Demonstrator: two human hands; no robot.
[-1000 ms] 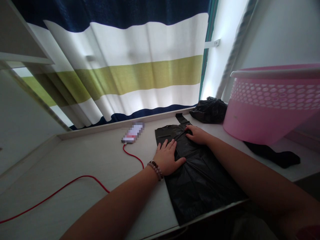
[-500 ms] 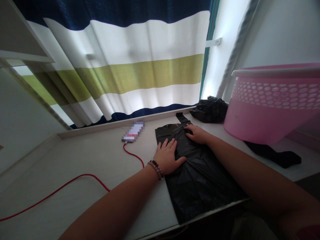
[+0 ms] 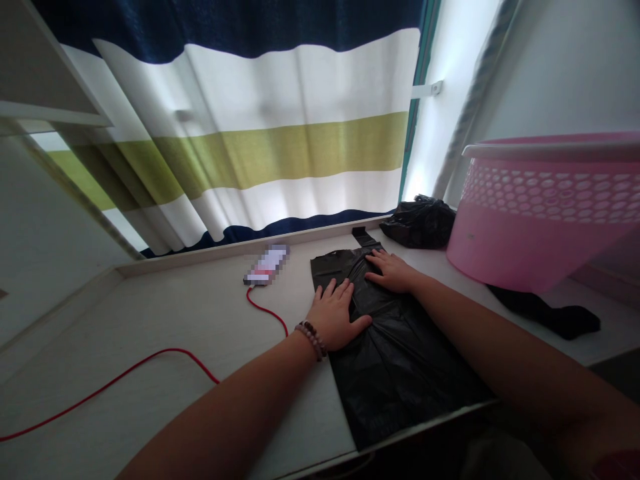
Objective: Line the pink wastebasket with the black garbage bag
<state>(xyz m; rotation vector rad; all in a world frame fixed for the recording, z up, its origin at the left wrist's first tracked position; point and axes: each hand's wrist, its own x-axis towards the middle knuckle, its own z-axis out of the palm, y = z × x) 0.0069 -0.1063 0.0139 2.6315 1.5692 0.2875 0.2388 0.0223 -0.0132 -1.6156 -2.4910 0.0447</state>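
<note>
Flat on the counter (image 3: 165,320), a black plastic bag (image 3: 400,360) is lying by the near edge. Both hands are pressing it with released grips: the left hand (image 3: 336,315) is resting spread on its left edge, the right hand (image 3: 393,270) lying palm-down near its handles, beside a pink basket (image 3: 545,213).

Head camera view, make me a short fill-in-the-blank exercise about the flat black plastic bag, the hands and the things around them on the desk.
1. Both the left hand and the right hand press flat on the black plastic ____.
2. The cable plugged into the phone is coloured ____.
3. The perforated plastic basket beside the right forearm is coloured ____.
4. The beaded bracelet sits on the ____ wrist.

Missing words: bag; red; pink; left
</note>
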